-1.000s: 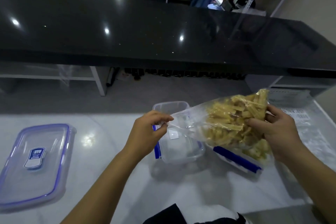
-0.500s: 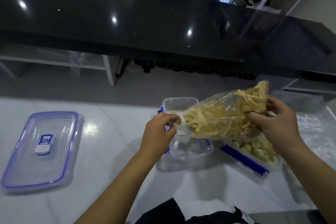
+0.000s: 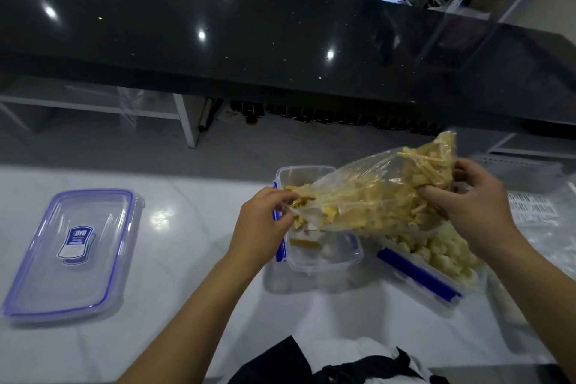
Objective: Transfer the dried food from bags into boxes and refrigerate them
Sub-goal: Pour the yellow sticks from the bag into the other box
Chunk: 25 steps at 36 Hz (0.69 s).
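A clear plastic bag [image 3: 374, 196] of yellow dried strips is tilted with its mouth down over a clear box with blue clips [image 3: 324, 256]. My left hand [image 3: 265, 221] pinches the bag's open mouth at the box's left rim. Gripping the raised bottom end of the bag is my right hand [image 3: 477, 206]. A few yellow pieces [image 3: 305, 243] lie inside the box. To the right stands a second box [image 3: 436, 265] filled with pale puffed pieces, partly hidden by the bag.
A clear lid with a blue rim and label [image 3: 71, 249] lies on the white counter [image 3: 174, 274] at the left. Empty plastic packaging [image 3: 542, 215] lies at the far right. A raised black counter [image 3: 280, 40] runs across the back.
The bag's bottom end has been lifted higher and its mouth lowered, so the strips have slid towards the mouth and some have dropped into the box.
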{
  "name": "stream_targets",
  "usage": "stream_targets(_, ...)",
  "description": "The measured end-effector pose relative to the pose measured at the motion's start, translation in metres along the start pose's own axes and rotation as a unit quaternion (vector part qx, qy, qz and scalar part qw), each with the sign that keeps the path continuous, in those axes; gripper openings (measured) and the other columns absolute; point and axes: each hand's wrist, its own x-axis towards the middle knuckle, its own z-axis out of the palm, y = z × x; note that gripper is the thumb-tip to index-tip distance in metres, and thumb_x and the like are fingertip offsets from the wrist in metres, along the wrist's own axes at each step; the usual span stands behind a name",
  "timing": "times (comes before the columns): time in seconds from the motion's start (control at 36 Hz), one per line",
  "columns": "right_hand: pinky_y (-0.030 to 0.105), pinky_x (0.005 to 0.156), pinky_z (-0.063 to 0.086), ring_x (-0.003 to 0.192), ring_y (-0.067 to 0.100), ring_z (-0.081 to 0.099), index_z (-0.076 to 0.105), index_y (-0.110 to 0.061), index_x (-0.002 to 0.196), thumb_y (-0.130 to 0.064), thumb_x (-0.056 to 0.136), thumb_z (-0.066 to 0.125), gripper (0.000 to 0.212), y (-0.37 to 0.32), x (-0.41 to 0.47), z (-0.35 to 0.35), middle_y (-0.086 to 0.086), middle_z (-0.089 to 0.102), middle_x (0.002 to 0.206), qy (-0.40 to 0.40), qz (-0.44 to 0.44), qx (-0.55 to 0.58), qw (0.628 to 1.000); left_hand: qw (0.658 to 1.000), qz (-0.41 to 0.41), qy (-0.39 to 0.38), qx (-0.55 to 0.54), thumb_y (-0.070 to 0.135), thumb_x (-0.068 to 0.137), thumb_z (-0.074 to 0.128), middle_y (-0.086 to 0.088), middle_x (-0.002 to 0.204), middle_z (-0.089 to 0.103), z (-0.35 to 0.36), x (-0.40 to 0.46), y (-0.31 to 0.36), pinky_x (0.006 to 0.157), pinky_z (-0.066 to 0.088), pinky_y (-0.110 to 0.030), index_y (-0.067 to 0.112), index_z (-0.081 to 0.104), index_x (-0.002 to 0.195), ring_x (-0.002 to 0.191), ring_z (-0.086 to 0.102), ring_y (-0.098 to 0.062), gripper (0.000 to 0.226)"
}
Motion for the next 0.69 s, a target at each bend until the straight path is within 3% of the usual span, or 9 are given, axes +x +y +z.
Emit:
stream_targets(0.08,0.038,0.070,0.061,0.093,0.021,0.071,0.067,-0.031,0.112,-0.007,0.075,0.082,0.046,0.000,0.004,0.000,-0.006,0.072,0.101,-0.007,0.003,0.002,1.000,1.000,0.000,-0.015,0.019,0.008,0.092,0.067,0.008,0.108,0.067,0.005,-0.005,0.000,0.086,0.049,-0.014,0.016,0.074,0.114,0.090,0.060,-0.005,0.024)
stream_targets(0.19,0.027,0.063,0.060,0.088,0.008,0.072,0.068,-0.040,0.108,-0.011,0.076,0.081,0.046,-0.002,0.008,-0.007,-0.014,0.072,0.103,-0.013,-0.012,0.034,0.999,0.998,0.037,0.041,0.038,0.009,0.091,0.070,0.018,0.104,0.060,0.007,-0.012,0.000,0.082,0.042,-0.002,0.017,0.074,0.114,0.089,0.059,0.001,0.024)
stream_targets(0.28,0.019,0.058,0.056,0.083,0.002,0.070,0.068,-0.040,0.102,-0.008,0.076,0.080,0.044,0.004,0.009,0.000,-0.022,0.071,0.094,-0.032,-0.014,-0.002,0.999,0.999,-0.026,0.003,0.028,0.012,0.092,0.069,0.018,0.102,0.058,0.014,-0.013,-0.002,0.084,0.048,-0.008,0.020,0.072,0.117,0.089,0.059,0.000,0.027)
stream_targets(0.33,0.021,0.060,0.056,0.084,0.005,0.070,0.069,-0.043,0.098,-0.004,0.077,0.078,0.045,0.010,0.013,0.003,-0.023,0.071,0.091,-0.037,-0.005,-0.007,0.999,0.998,-0.042,-0.016,0.033,0.014,0.091,0.070,0.016,0.104,0.059,0.023,-0.016,-0.004,0.081,0.044,-0.004,0.021,0.072,0.118,0.089,0.057,0.000,0.028)
stream_targets(0.47,0.023,0.063,0.059,0.085,0.004,0.071,0.069,-0.050,0.097,-0.005,0.073,0.079,0.052,0.014,0.018,0.000,-0.019,0.072,0.097,-0.032,-0.031,-0.009,0.999,0.997,-0.064,0.028,0.023,0.017,0.090,0.073,0.018,0.105,0.058,0.035,-0.025,-0.003,0.069,0.039,0.007,0.024,0.071,0.119,0.088,0.057,0.006,0.030)
stream_targets(0.53,0.024,0.064,0.060,0.086,0.004,0.070,0.069,-0.049,0.098,-0.006,0.070,0.079,0.052,0.017,0.017,-0.001,-0.019,0.072,0.097,-0.038,-0.036,-0.009,0.999,0.996,-0.080,0.029,0.022,0.017,0.091,0.072,0.018,0.107,0.058,0.037,-0.028,-0.002,0.068,0.040,0.005,0.023,0.070,0.120,0.090,0.057,0.006,0.030)
stream_targets(0.61,0.031,0.067,0.060,0.087,0.009,0.071,0.069,-0.053,0.095,-0.006,0.069,0.079,0.055,0.019,0.020,-0.003,-0.020,0.072,0.097,-0.038,-0.031,0.000,0.999,0.996,-0.081,0.028,0.012,0.017,0.091,0.071,0.018,0.107,0.058,0.040,-0.032,-0.001,0.078,0.040,-0.001,0.023,0.069,0.121,0.095,0.057,0.006,0.031)
stream_targets(0.69,0.026,0.066,0.059,0.085,0.005,0.071,0.069,-0.055,0.093,-0.006,0.074,0.079,0.053,0.014,0.021,-0.005,-0.021,0.072,0.096,-0.047,-0.051,-0.001,0.998,0.997,-0.070,0.032,0.009,0.015,0.091,0.071,0.017,0.107,0.059,0.042,-0.033,0.002,0.083,0.046,-0.008,0.022,0.070,0.120,0.095,0.058,0.006,0.030)
